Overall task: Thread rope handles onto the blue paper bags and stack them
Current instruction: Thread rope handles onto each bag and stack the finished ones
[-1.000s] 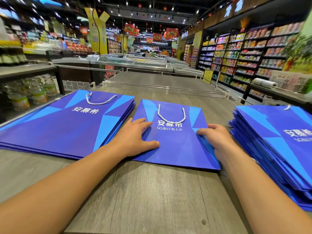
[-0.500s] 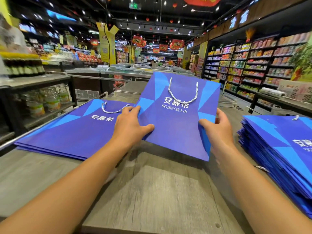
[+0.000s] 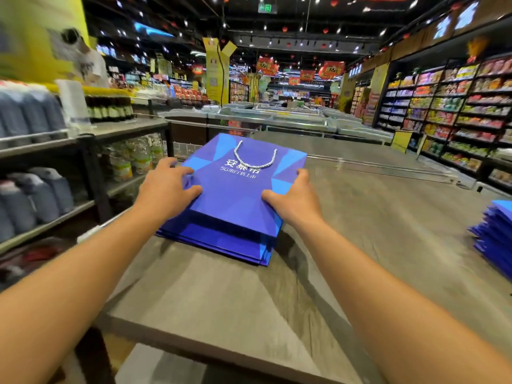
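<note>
Hands grip one blue bag (image 3: 238, 195) by its side edges: left hand (image 3: 166, 189), right hand (image 3: 293, 200). Bag over left stack (image 3: 221, 242) on desk (image 3: 249, 300); rope handle (image 3: 255, 159) threaded.

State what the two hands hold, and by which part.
One blue paper bag, gripped by its side edges: left hand on the left edge, right hand on the right, above the stack.

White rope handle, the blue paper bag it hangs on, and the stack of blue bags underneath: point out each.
White rope handle (image 3: 255, 159), head view, bottom of its loop.
Blue paper bag (image 3: 235, 200), head view, middle of its face.
Stack of blue bags (image 3: 221, 243), head view, near edge.
</note>
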`<action>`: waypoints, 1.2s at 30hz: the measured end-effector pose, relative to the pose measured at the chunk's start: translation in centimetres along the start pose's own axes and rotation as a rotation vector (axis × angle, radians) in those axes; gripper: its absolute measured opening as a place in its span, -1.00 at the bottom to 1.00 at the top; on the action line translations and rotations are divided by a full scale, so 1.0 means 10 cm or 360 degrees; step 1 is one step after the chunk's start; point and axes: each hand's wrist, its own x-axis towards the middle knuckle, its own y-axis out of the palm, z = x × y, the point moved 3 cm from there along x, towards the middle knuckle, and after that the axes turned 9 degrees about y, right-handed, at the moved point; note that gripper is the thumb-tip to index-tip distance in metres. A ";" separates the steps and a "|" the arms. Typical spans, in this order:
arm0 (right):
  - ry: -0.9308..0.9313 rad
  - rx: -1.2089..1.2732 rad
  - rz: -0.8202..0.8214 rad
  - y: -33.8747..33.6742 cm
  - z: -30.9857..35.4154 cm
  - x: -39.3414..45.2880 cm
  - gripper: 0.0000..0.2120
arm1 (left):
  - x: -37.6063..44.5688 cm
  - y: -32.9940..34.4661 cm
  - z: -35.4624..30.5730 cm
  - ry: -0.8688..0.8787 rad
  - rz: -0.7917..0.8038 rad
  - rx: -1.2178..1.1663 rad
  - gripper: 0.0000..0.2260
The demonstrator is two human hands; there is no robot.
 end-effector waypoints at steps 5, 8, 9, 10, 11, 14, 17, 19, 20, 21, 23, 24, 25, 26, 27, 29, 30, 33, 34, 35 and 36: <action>0.0023 -0.0573 0.0199 0.33 -0.15 -0.07 -0.36 | -0.17 0.29 0.09 0.0145 0.0404 0.0348 -0.53; 0.0003 -0.0691 0.0173 0.33 -0.26 -0.12 -0.36 | -0.23 0.37 0.10 0.0219 0.0489 0.0283 -0.53; 0.0021 -0.0711 0.0174 0.32 -0.29 -0.13 -0.36 | -0.24 0.36 0.11 0.0218 0.0503 0.0270 -0.53; 0.0042 -0.0722 0.0195 0.32 -0.32 -0.14 -0.37 | -0.24 0.36 0.11 0.0217 0.0519 0.0272 -0.53; 0.0058 -0.0723 0.0229 0.32 -0.34 -0.14 -0.38 | -0.25 0.36 0.11 0.0219 0.0526 0.0287 -0.53; 0.0088 -0.0720 0.0303 0.33 -0.35 -0.12 -0.42 | -0.28 0.36 0.08 0.0198 0.0524 0.0315 -0.51; 0.0101 -0.0715 0.0322 0.32 -0.34 -0.06 -0.47 | -0.31 0.37 0.03 0.0174 0.0490 0.0332 -0.50; 0.0120 -0.0670 0.0338 0.32 -0.33 -0.02 -0.48 | -0.32 0.38 0.01 0.0168 0.0482 0.0325 -0.48; 0.0133 -0.0636 0.0343 0.31 -0.33 -0.02 -0.47 | -0.32 0.39 0.01 0.0163 0.0492 0.0313 -0.47; 0.0148 -0.0595 0.0344 0.31 -0.34 -0.02 -0.45 | -0.32 0.40 0.01 0.0160 0.0501 0.0301 -0.45; 0.0177 -0.0509 0.0339 0.30 -0.35 -0.03 -0.39 | -0.32 0.40 0.01 0.0159 0.0502 0.0285 -0.44; 0.0182 -0.0480 0.0337 0.31 -0.35 -0.03 -0.38 | -0.33 0.40 0.00 0.0157 0.0503 0.0282 -0.44; 0.0183 -0.0465 0.0337 0.31 -0.36 -0.02 -0.38 | -0.34 0.40 -0.01 0.0154 0.0507 0.0280 -0.44; 0.0186 -0.0463 0.0337 0.31 -0.36 -0.01 -0.38 | -0.34 0.40 -0.02 0.0152 0.0516 0.0276 -0.44; 0.0193 -0.0464 0.0338 0.30 -0.37 0.01 -0.39 | -0.34 0.41 -0.04 0.0152 0.0523 0.0272 -0.43; 0.0207 -0.0476 0.0338 0.28 -0.35 0.05 -0.41 | -0.34 0.42 -0.06 0.0152 0.0521 0.0267 -0.42; 0.0213 -0.0486 0.0341 0.28 -0.35 0.07 -0.41 | -0.33 0.42 -0.06 0.0147 0.0517 0.0262 -0.42; 0.0206 -0.0501 0.0331 0.29 -0.36 0.11 -0.40 | -0.32 0.44 -0.07 0.0144 0.0506 0.0258 -0.42; 0.0199 -0.0500 0.0326 0.29 -0.36 0.11 -0.39 | -0.32 0.44 -0.08 0.0148 0.0500 0.0260 -0.42; 0.0194 -0.0493 0.0327 0.28 -0.36 0.10 -0.37 | -0.31 0.44 -0.08 0.0147 0.0498 0.0260 -0.42; 0.0185 -0.0489 0.0332 0.28 -0.36 0.09 -0.34 | -0.31 0.43 -0.08 0.0145 0.0498 0.0265 -0.43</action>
